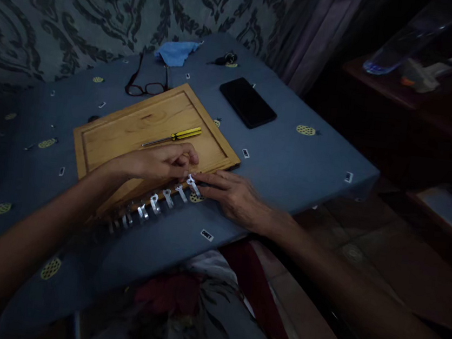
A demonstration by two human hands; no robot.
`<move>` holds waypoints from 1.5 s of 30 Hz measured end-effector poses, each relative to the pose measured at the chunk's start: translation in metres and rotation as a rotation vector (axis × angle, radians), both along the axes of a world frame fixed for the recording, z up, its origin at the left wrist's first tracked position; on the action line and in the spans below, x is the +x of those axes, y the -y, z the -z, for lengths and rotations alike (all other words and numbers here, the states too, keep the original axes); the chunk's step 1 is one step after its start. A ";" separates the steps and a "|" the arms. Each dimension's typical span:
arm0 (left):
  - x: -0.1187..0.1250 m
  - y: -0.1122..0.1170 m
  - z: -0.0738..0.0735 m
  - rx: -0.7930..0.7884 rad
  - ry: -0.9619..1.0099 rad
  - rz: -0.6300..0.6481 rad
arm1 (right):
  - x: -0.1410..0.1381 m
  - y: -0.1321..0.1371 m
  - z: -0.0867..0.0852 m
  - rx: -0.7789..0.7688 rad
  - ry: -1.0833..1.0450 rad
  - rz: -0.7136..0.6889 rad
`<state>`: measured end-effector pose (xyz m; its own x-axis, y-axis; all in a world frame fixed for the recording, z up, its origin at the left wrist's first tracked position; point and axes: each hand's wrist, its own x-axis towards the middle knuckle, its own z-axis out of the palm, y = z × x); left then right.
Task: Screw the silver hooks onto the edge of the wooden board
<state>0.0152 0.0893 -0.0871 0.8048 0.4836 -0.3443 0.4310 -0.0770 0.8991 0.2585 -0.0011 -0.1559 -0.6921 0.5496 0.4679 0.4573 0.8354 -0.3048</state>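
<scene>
A row of shiny bent metal clips runs along the near edge of a wooden board. My right hand reaches in from the right, its fingers closed about the rightmost metal clip. Over the board, my left hand has its fingers curled, with the thumb tip close against the top of that same clip. Whatever may be between the left fingers is hidden. Just beyond the left hand, a screwdriver with a yellow and black handle lies on the board.
The blue patterned tablecloth carries a black phone right of the board. Behind the board are eyeglasses, a light blue cloth and keys. A patterned curtain hangs along the table's far side.
</scene>
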 end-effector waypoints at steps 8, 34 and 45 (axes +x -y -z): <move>0.001 0.000 -0.002 0.010 -0.012 0.005 | 0.000 -0.001 0.002 0.017 -0.009 0.003; -0.003 0.078 -0.024 0.667 -0.172 -0.386 | -0.002 -0.001 0.004 0.032 -0.048 0.007; 0.024 0.126 0.011 1.037 -0.361 -0.496 | -0.003 -0.001 0.008 0.010 -0.074 0.012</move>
